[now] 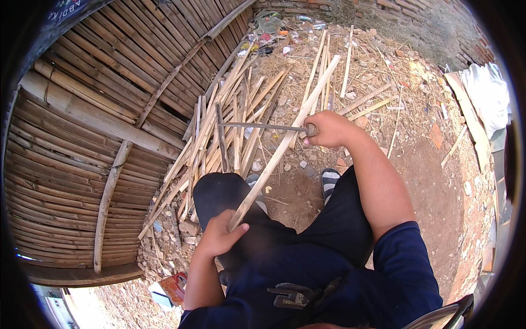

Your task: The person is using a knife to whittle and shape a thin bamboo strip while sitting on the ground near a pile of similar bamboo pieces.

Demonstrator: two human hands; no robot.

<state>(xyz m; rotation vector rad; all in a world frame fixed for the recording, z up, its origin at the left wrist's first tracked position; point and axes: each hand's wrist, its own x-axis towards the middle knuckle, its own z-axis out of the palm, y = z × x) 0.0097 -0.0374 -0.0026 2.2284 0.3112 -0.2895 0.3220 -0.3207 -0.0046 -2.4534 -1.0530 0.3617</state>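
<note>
A long pale bamboo strip [274,160] slants from above my left thigh up and away to the right. Its near end is in my left hand [219,234], whose fingers are wrapped round it with the thumb along the top. My right hand [324,130] is closed round the short handle of a long, narrow, dark-bladed knife [257,126]. The blade points left and lies across the strip about midway along, its edge apparently against the wood. How deep the edge sits cannot be made out.
Many loose bamboo strips [241,118] lie heaped at the left, beside a bamboo slat wall [104,104]. Rubble and litter cover the ground beyond, up to a brick wall [408,13]. A white sack [485,93] stands at the far right. My striped-sock feet [330,183] are just below the strip.
</note>
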